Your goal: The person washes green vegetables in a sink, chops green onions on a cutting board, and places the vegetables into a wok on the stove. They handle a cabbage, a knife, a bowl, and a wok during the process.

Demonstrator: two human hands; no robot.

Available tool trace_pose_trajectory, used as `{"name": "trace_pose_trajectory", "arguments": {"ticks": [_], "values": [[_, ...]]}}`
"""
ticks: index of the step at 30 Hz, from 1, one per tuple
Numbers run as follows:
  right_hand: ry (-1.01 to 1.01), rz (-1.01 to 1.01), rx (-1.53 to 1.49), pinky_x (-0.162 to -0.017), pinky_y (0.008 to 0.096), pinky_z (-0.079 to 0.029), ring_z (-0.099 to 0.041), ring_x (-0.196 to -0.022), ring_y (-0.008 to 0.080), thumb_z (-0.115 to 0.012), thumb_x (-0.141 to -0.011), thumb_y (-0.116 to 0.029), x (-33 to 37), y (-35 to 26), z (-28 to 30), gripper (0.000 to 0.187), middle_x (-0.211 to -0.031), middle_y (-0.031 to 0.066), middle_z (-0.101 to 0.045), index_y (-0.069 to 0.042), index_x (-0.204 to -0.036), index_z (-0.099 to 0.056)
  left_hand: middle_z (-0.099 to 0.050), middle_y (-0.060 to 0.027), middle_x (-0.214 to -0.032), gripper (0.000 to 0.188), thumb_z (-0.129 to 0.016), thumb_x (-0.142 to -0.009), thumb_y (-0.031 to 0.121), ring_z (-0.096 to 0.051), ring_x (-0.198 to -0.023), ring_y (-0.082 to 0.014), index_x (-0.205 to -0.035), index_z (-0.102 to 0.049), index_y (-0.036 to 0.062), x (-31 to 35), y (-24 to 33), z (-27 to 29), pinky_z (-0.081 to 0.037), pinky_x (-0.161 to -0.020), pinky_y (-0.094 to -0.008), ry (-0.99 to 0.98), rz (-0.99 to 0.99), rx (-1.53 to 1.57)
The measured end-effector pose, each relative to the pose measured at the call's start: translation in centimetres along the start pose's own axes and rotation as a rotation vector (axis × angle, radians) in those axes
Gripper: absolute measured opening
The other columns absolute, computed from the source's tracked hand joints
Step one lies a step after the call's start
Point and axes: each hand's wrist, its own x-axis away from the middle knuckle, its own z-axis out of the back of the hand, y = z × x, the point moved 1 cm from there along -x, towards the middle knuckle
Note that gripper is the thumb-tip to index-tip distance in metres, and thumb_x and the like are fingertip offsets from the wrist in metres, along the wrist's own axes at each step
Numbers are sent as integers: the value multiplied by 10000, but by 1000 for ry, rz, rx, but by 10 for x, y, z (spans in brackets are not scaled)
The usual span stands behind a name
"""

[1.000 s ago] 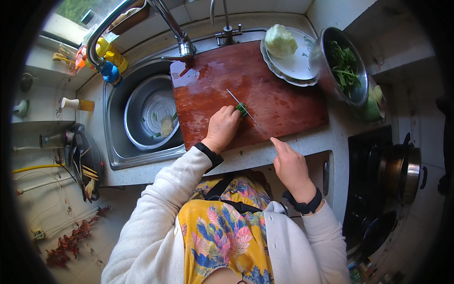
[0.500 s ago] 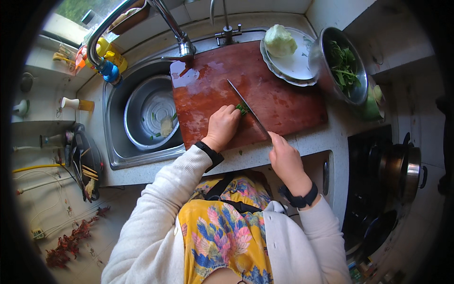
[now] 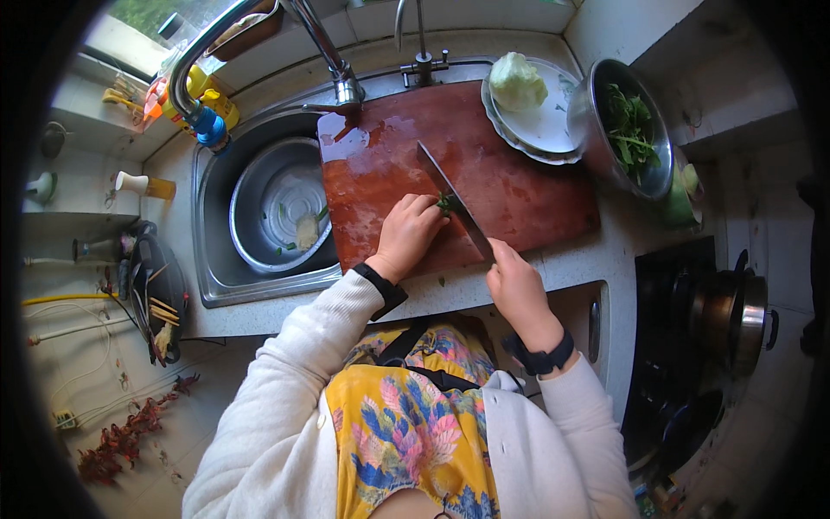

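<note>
A wet reddish-brown cutting board (image 3: 538,197) lies over the right side of the sink. Near its middle my left hand (image 3: 405,232), fingers bent together, presses down on a small bunch of chopped green vegetable (image 3: 444,205); its exact kind is hard to make out. My right hand (image 3: 517,281) is closed round the handle of a kitchen knife (image 3: 453,196). The blade slants away to the far left, edge beside the greens and just right of my left fingertips. My palm hides part of the greens.
Left of the board, a metal basin (image 3: 275,229) sits in the sink (image 3: 210,281) under a faucet (image 3: 344,85). At the far right stand stacked plates (image 3: 553,121) with a pale cabbage piece (image 3: 517,82) and a steel bowl (image 3: 596,130) of leafy greens. A stove (image 3: 666,346) is at right.
The knife blade has tipped so more of its flat side shows beside the greens. Both hands stay in nearly the same place; the whole view has shifted slightly.
</note>
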Motion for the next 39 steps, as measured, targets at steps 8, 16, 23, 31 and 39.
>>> {"name": "trace_pose_trajectory", "arguments": {"ticks": [8,16,23,31,39], "values": [[-85,-47,-24,-762,458,-504,-590,-906,417,-503,-804,6,21,-12,24,403,-1049,213,-614,-45,-1204,-526,-533,-99,-865,230,-701,-702,132,-532,-824,-285,-863,-551,68,17,0,14,-461,-734,-386,-109,120,26],[-141,-39,79,-704,473,-522,-620,-832,396,-538,-804,-26,3,-5,-5,399,-1047,174,-624,-72,-1197,-492,-518,-88,-782,95,-597,-708,51,-547,-782,-274,-779,-537,70,22,-4,-3,-488,-670,-367,-169,57,-8],[-127,-16,59,-688,484,-518,-619,-812,405,-545,-811,-48,14,-9,8,377,-1030,171,-625,-72,-1184,-492,-523,-83,-781,64,-589,-724,64,-555,-776,-266,-772,-548,75,24,-6,-5,-494,-669,-364,-133,64,-24],[-110,-26,30,-698,481,-515,-611,-831,410,-533,-815,-44,1,-6,-10,361,-1014,179,-628,-66,-1174,-498,-538,-73,-787,84,-611,-739,89,-567,-784,-260,-805,-561,78,22,-2,1,-498,-676,-357,-161,69,-39],[-111,-38,-46,-733,471,-500,-592,-878,422,-505,-812,-10,19,-13,14,362,-998,219,-619,-57,-1170,-532,-537,-89,-808,181,-688,-722,103,-558,-804,-288,-843,-557,73,30,-6,24,-484,-696,-387,-67,127,104]]}}
